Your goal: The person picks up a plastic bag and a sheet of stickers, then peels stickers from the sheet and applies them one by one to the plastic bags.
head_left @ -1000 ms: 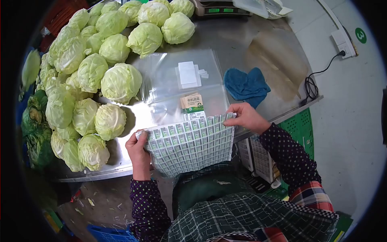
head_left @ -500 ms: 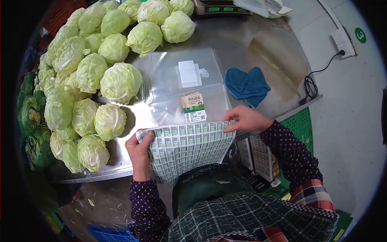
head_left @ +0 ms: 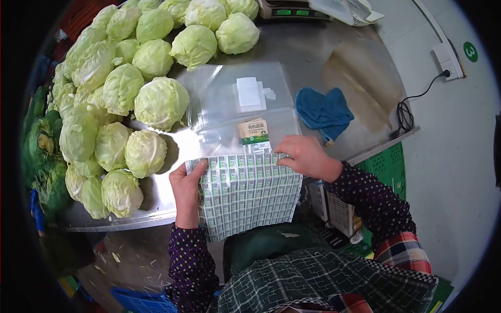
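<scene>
A sheet of small green-and-white stickers (head_left: 248, 195) hangs over the table's front edge, held along its top. My left hand (head_left: 187, 185) grips its upper left corner, thumb on the printed face. Toward the upper right, the fingers of my right hand (head_left: 308, 156) pinch the top edge. Just beyond the sheet lies a stack of printed vegetable labels (head_left: 254, 131), its lower part partly covered. Those labels rest on a pile of clear plastic bags (head_left: 216, 104), along with some white paper slips (head_left: 249, 94).
Many pale green cabbages (head_left: 162, 103) crowd the left of the steel table (head_left: 292, 47). A blue cloth (head_left: 324, 112) lies right of the bags. A scale (head_left: 292, 10) stands at the back. Right of the table are a cable (head_left: 404, 115) and a green crate (head_left: 386, 172).
My right hand has moved left along the sheet's top edge. The sheet is now flatter and faces me more. My left hand still holds its corner.
</scene>
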The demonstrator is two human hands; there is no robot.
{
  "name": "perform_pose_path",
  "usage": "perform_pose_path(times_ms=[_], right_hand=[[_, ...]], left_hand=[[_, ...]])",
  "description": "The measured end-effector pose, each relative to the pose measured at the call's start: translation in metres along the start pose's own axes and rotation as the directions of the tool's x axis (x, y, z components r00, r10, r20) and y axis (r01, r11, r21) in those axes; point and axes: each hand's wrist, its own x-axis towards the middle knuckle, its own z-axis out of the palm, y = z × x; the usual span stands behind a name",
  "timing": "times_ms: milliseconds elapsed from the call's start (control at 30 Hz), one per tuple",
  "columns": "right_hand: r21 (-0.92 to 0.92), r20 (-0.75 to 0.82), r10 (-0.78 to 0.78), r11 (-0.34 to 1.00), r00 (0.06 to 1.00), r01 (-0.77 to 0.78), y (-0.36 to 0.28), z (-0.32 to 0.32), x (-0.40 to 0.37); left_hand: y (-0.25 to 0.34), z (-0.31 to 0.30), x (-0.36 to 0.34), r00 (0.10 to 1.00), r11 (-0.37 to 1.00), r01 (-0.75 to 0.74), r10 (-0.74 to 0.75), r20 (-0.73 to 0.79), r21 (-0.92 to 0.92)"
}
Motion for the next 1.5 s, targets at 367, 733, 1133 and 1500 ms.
perform_pose_path(times_ms=[367, 733, 1133, 1500], right_hand=[[-0.283, -0.229, -0.344, 0.919, 0.911, 0.275, -0.009, 0.011, -0.02], [0.168, -0.214, 0.523, 0.852, 0.825, -0.496, 0.055, 0.045, 0.027], [0.321, 0.202, 0.108, 0.932, 0.973, -0.17, 0.037, 0.025, 0.023], [0.5, -0.294, 0.489, 0.811, 0.821, -0.304, 0.042, 0.049, 0.039]], left_hand=[[-0.009, -0.001, 0.007, 0.987, 0.994, 0.111, -0.11, -0.115, 0.003], [-0.013, 0.02, -0.014, 0.935, 0.975, 0.143, -0.19, 0.3, 0.17], [0.005, 0.026, -0.04, 0.727, 0.906, -0.137, -0.183, 0.662, 0.401], [-0.041, 0.022, -0.022, 0.843, 0.918, -0.058, -0.165, 0.512, 0.391]])
